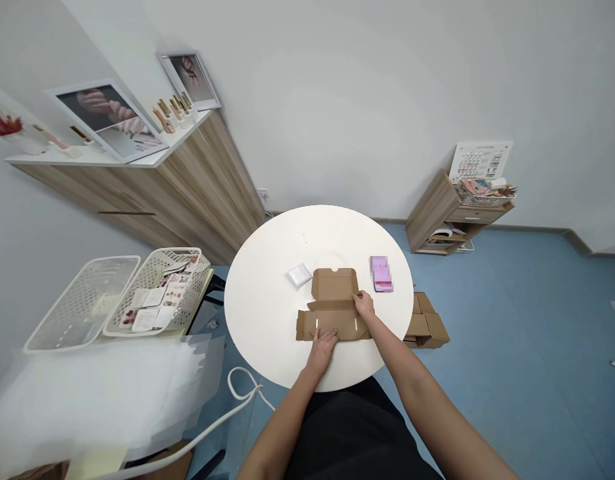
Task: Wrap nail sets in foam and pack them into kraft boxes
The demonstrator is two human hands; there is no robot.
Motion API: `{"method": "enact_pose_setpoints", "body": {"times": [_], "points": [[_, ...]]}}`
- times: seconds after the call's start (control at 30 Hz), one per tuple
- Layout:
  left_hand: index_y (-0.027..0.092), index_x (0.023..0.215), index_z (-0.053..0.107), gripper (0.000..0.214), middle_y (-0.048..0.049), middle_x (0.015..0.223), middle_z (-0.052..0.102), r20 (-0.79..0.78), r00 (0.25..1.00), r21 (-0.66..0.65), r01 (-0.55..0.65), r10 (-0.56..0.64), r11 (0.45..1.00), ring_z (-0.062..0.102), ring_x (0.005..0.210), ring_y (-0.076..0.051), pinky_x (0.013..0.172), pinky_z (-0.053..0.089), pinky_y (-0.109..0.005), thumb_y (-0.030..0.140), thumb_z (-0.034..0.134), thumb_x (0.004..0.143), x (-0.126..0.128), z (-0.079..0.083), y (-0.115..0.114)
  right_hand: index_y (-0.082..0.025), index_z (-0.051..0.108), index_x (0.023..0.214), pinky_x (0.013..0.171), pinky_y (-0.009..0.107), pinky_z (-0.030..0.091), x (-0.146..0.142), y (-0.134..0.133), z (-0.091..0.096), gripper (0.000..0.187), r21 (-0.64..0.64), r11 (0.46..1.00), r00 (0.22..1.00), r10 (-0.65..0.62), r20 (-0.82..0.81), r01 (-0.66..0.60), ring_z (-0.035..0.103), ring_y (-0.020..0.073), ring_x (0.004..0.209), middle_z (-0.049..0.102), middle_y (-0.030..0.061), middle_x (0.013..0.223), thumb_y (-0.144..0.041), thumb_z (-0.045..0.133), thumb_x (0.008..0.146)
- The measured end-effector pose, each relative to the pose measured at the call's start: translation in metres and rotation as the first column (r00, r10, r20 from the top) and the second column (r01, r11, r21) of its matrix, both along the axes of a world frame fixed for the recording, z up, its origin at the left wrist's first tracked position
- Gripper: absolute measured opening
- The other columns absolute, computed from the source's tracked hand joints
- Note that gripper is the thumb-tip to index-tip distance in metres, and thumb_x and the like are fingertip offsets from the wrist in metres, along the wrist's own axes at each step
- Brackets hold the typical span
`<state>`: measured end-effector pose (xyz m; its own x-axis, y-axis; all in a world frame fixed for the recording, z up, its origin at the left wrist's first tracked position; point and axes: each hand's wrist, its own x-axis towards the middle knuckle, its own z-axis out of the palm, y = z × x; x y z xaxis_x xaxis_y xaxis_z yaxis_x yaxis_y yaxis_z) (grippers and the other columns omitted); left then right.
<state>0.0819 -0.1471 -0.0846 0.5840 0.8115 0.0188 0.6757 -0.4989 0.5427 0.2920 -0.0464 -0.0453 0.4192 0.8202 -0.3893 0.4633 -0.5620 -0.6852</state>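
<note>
A flat, unfolded brown cardboard box (334,303) lies on the round white table (267,300). My left hand (323,345) rests flat on the box's near flap, fingers stretched out. My right hand (364,304) presses on the box's right side at a fold, with its fingers curled on the cardboard edge. A small white packet (298,275) lies just left of the box. A pink card pack (381,273) lies to the box's right.
Two white mesh baskets (117,300) stand on a side surface at left, one holding nail sample cards. More cardboard boxes (427,323) sit on the blue floor right of the table. A wooden cabinet (187,180) and a small wooden shelf (452,213) stand against the wall.
</note>
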Motion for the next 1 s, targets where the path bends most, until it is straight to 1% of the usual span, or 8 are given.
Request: {"method": "enact_pose_setpoints", "body": {"times": [0.27,0.37,0.43,0.53,0.63,0.77,0.9,1.0], "points": [[0.021,0.1,0.066,0.031,-0.0097,0.135,0.06,-0.118,0.991,0.084,0.072,-0.062,0.994,0.049,0.131,-0.023,0.114,0.025,-0.061,0.012,0.036,0.096,0.01,0.018,0.012,-0.018,0.066,0.078,0.06,0.025,0.044,0.008,-0.005,-0.001,0.018,-0.004,1.0,0.997,0.026,-0.067,-0.026,0.063,0.0173,0.069,0.073,0.0083,0.084,-0.032,0.056,0.084],[0.019,0.092,0.067,0.025,-0.0099,0.151,0.042,-0.179,0.978,0.149,0.139,-0.112,0.979,0.033,0.143,-0.027,0.115,0.019,-0.063,0.016,0.042,0.096,0.015,0.033,0.025,-0.018,0.067,0.079,0.061,0.025,0.045,0.011,-0.007,-0.001,0.018,-0.002,0.999,0.995,0.041,-0.089,-0.042,0.063,0.0169,0.07,0.073,0.0075,0.084,-0.032,0.057,0.083],[0.021,0.102,0.066,0.017,-0.0095,0.159,0.028,-0.214,0.971,0.179,0.143,-0.103,0.974,0.021,0.147,-0.03,0.115,0.015,-0.065,0.019,0.052,0.092,0.018,0.041,0.036,-0.017,0.067,0.078,0.061,0.024,0.045,0.012,-0.009,-0.001,0.018,-0.001,0.998,0.993,0.058,-0.1,-0.059,0.063,0.0165,0.069,0.073,0.0068,0.084,-0.032,0.057,0.083],[0.023,0.137,0.047,0.066,-0.0156,0.161,0.018,-0.271,0.961,0.167,0.096,-0.048,0.981,0.015,0.148,-0.036,0.115,0.012,-0.067,0.025,0.074,0.076,0.023,0.046,0.053,-0.017,0.066,0.077,0.06,0.024,0.045,0.014,-0.011,0.0,0.019,-0.008,0.996,0.99,0.089,-0.105,-0.09,0.062,0.016,0.068,0.073,0.006,0.082,-0.033,0.057,0.083],[0.019,0.151,0.024,0.106,-0.0198,0.159,0.019,-0.344,0.939,0.094,0.062,-0.026,0.994,0.014,0.147,-0.038,0.116,0.011,-0.065,0.031,0.083,0.064,0.025,0.043,0.064,-0.017,0.065,0.075,0.059,0.024,0.043,0.015,-0.011,0.003,0.02,-0.019,0.992,0.989,0.119,-0.088,-0.121,0.061,0.0158,0.068,0.072,0.0056,0.081,-0.033,0.057,0.084],[0.019,0.155,0.011,0.117,-0.0176,0.16,0.017,-0.436,0.899,0.014,0.054,-0.042,0.998,0.012,0.148,-0.035,0.118,0.014,-0.058,0.038,0.082,0.063,0.026,0.04,0.069,-0.018,0.064,0.07,0.059,0.023,0.039,0.017,-0.015,0.01,0.02,-0.027,0.981,0.981,0.188,-0.051,-0.19,0.06,0.0157,0.069,0.069,0.0043,0.077,-0.03,0.058,0.084],[0.019,0.155,0.005,0.119,-0.0155,0.161,0.016,-0.455,0.889,-0.008,0.057,-0.054,0.998,0.013,0.148,-0.033,0.119,0.016,-0.053,0.039,0.081,0.065,0.025,0.041,0.068,-0.019,0.066,0.081,0.061,0.023,0.036,0.02,-0.023,0.018,0.009,-0.053,0.929,0.922,0.37,0.115,-0.367,0.061,0.0158,0.077,0.07,0.0035,0.084,-0.019,0.057,0.081],[0.02,0.155,0.005,0.117,-0.0145,0.161,0.017,-0.43,0.902,-0.003,0.054,-0.05,0.999,0.014,0.148,-0.033,0.119,0.017,-0.053,0.037,0.08,0.067,0.025,0.043,0.064,-0.02,0.067,0.085,0.062,0.023,0.035,0.019,-0.029,0.02,0.015,-0.11,0.911,0.89,0.413,0.192,-0.399,0.061,0.0157,0.079,0.07,0.0032,0.086,-0.013,0.055,0.08]]}}
